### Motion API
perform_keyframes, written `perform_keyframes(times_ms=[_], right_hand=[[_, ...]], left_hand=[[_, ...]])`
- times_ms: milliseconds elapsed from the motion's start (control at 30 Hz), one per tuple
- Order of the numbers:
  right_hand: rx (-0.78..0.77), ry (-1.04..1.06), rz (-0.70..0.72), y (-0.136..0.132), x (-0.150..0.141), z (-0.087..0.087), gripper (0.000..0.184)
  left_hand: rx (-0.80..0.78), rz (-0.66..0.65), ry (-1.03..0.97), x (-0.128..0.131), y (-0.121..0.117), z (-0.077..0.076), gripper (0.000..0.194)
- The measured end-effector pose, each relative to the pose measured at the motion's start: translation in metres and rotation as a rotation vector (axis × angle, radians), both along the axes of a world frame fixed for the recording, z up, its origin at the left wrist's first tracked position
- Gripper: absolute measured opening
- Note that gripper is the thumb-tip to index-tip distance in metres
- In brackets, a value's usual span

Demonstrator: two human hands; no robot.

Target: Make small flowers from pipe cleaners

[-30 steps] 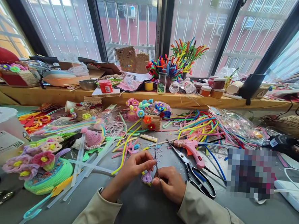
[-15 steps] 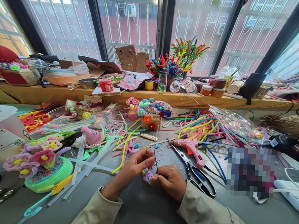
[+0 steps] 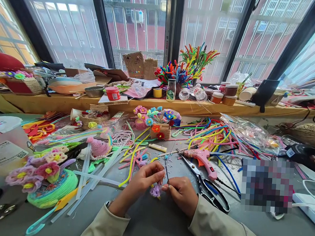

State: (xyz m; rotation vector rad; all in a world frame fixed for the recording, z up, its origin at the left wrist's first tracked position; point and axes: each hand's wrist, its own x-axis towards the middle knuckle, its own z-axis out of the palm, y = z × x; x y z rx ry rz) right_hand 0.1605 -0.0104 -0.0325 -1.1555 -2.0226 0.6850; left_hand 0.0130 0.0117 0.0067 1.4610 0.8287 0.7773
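My left hand point(image 3: 149, 177) is pinched closed above a small fuzzy purple flower point(image 3: 155, 191), which hangs upside down at its fingertips. A bit of yellow shows at the flower's edge. Thumb and forefinger of my right hand point(image 3: 182, 195) press together on a thin dark wire-like strand point(image 3: 166, 170). That strand rises past my left fingertips and bends slightly. Both hands are close together over the grey table point(image 3: 145, 226). Where the strand meets the flower is hidden by my fingers.
Large black-handled scissors point(image 3: 205, 183) and a pink glue gun point(image 3: 201, 160) lie to the right. Clear glue sticks point(image 3: 100, 178) and a green base with fuzzy flowers point(image 3: 54, 190) are on the left. Loose pipe cleaners point(image 3: 212, 135) and a flower basket point(image 3: 160, 129) stand farther back.
The upper end of the strand has swung and its line has changed between my hands. The flower shifted slightly down. Both hands stay pinched in nearly the same place.
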Motion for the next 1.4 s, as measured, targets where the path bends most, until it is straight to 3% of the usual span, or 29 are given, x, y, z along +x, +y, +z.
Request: perform_keyframes(times_ms=[367,767,1167,1400], right_hand=[[-0.043,-0.022,0.084,-0.0042,0.0023,-0.0003,0.063],[-0.036,-0.073,0.069,-0.0038,0.0019,0.0006,0.060],[-0.017,-0.053,0.027,-0.0037,0.0018,0.0032,0.060],[-0.023,-0.030,0.080,-0.0046,0.0018,0.0011,0.062]], left_hand=[[0.031,0.078,0.002,0.0019,-0.0042,0.0075,0.019],[-0.033,0.084,-0.020,0.0034,-0.0028,0.0078,0.025],[-0.047,0.058,-0.039,0.0031,-0.0045,0.0061,0.015],[-0.057,0.039,-0.049,0.0031,-0.0046,0.0065,0.013]])
